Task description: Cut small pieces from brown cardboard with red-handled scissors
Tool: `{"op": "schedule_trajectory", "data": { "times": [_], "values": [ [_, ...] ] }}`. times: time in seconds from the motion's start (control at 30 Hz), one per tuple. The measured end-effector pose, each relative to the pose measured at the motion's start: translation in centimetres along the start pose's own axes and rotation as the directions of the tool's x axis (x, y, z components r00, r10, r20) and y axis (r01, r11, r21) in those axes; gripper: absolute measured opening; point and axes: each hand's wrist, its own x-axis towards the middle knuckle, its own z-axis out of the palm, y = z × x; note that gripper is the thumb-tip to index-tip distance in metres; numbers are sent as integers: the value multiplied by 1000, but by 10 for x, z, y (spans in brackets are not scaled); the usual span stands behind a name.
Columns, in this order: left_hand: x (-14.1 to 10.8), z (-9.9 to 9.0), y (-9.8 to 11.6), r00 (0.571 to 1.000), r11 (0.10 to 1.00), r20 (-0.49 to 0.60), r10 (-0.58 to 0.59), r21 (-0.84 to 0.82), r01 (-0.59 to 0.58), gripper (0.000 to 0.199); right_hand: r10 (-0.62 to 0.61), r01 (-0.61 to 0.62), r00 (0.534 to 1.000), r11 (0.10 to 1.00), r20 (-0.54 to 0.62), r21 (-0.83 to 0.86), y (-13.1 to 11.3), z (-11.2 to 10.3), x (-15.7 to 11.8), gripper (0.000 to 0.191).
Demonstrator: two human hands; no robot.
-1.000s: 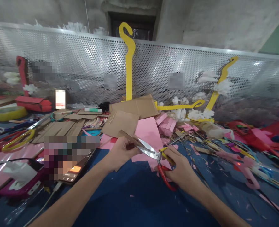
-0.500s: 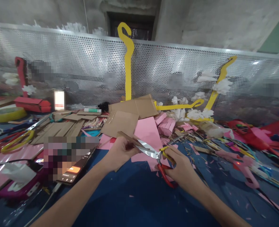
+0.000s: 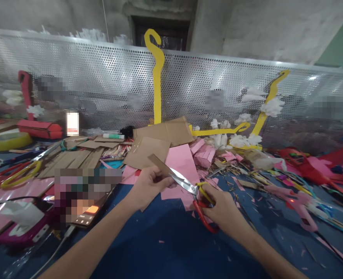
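My left hand is closed in a pinch on a narrow strip of brown cardboard, which slants up and to the left. Scissors with one yellow and one red handle loop are gripped in my right hand. Their steel blades point left at the strip, close to my left fingertips; whether they bite into it I cannot tell. Behind the hands lie pink paper sheets and a square of brown cardboard.
A pink glue gun with a small red light lies at right among scraps. At left are a lit phone, yellow-handled scissors and a tape roll. A yellow hooked shape stands before the perforated metal panel.
The cardboard strip has turned in my left hand and stands out more steeply. The scissor blades look closer together and have shifted slightly. My right hand stays nearly in place.
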Motion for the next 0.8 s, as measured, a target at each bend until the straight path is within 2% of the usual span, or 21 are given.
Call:
{"op": "schedule_trajectory", "data": {
  "times": [0.17,0.33,0.47,0.57,0.67,0.8],
  "values": [
    [0,0,5,1000,999,14,20,-28,-20,16,47,-49,998,998,41,46,1,0,-3,21],
    [-1,-1,6,1000,1000,14,21,-19,-21,20,48,-54,997,995,60,89,2,3,-2,17],
    [-2,1,5,999,999,18,37,15,-37,15,-46,48,998,997,-30,59,6,5,1,15],
    [-3,4,4,994,991,55,89,90,-94,11,-146,144,986,989,-85,-20,8,6,0,35],
    [-4,6,3,989,976,105,101,181,-119,11,-175,172,983,984,-64,-38,5,8,-4,49],
    [-3,6,2,989,955,130,69,277,-103,9,-210,210,978,977,-1,28,-2,7,-5,33]
  ]
}}
